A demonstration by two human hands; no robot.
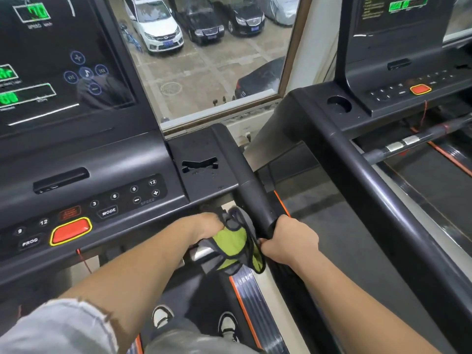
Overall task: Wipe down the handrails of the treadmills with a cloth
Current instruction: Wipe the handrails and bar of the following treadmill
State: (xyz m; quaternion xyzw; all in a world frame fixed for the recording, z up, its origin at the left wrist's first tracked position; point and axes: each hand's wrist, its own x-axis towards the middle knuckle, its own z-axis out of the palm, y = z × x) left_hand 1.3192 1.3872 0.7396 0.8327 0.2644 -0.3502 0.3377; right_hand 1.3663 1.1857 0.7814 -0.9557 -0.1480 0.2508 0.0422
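Note:
A green and grey cloth [233, 242] with dark edging hangs bunched just below the console of the near treadmill. My left hand [208, 226] grips its upper left part. My right hand [288, 242] is curled round the black right handrail [255, 200] of this treadmill, and its thumb and fingers pinch the cloth's right edge against the rail. A short silver-capped grip bar [196, 252] pokes out under the cloth. The handrail runs from the console corner down towards me.
The near console [84, 200] with buttons and a red stop button [71, 230] is at left. A second treadmill stands at right with its thick black handrail [370, 180] and cup holder [339, 104]. A window [204, 60] lies ahead. My shoes [163, 315] stand on the belt.

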